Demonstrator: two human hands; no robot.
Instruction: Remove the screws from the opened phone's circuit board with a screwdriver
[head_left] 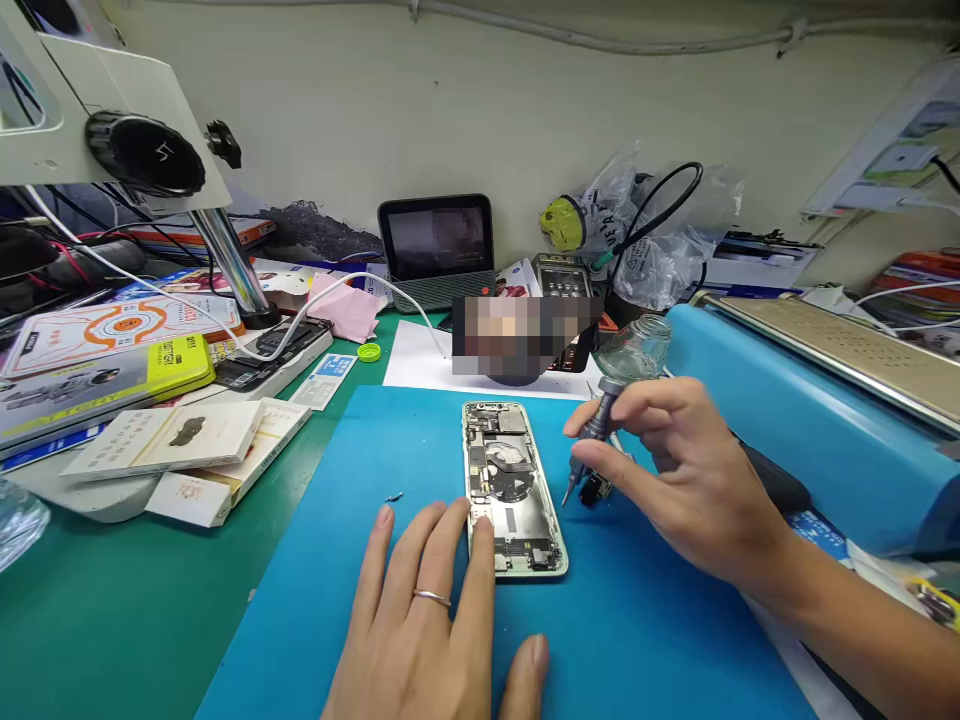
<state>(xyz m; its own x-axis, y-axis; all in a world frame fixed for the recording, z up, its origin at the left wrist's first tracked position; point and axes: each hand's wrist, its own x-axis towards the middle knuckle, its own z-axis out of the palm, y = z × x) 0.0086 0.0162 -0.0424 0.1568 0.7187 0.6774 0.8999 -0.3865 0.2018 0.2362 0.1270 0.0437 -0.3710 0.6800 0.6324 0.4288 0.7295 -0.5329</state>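
Opened phone (510,487) lying face down on blue mat (337,560) at tabletop centre, internals exposed. Left hand (427,620) resting flat, fingers spread, fingertips touching the phone's lower left edge. Right hand (675,460) clamped on a screwdriver (589,445), tip hovering just beside the phone's right edge.

Risks, as judged: tip slipping onto the board and scratching components, given the light hold on the phone; small loose part (395,496) lying on the mat left of the phone, easily swept off by the left hand.

Writing on the boxes (187,440) at left: too small for reading.
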